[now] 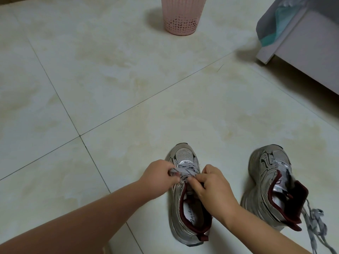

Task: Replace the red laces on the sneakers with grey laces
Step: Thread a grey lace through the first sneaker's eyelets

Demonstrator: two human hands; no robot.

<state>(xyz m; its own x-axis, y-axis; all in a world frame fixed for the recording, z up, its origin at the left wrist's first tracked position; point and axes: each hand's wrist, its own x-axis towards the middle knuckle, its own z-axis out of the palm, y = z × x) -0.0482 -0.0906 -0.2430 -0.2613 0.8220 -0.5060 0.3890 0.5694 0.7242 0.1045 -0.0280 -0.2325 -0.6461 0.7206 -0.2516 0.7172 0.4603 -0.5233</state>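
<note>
Fingers [172,177] of left hand [157,178] pinching a flat grey lace [185,171]; right hand [211,184] fingers gripping the same lace over the left sneaker [185,198]. Two worn silver mesh sneakers with maroon lining on glossy tiled floor [110,88]. Second sneaker [271,186] beside a loose grey lace [315,224]. One pink perforated plastic basket [181,17] far behind.

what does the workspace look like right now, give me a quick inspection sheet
surface: pale glossy tiled floor, dark grout lines.
job's things: two worn silver mesh sneakers with maroon lining; near sneaker has a grey patterned flat lace across its front eyelets; right sneaker has loose grey lace trailing beside its heel. red laces: nothing seen.
clutter: nothing seen.
grips: left hand and right hand each pinch the lace over the near sneaker.
cables: nothing seen.
surroundings: pink perforated plastic basket; white furniture corner with grey and teal cloth.
</note>
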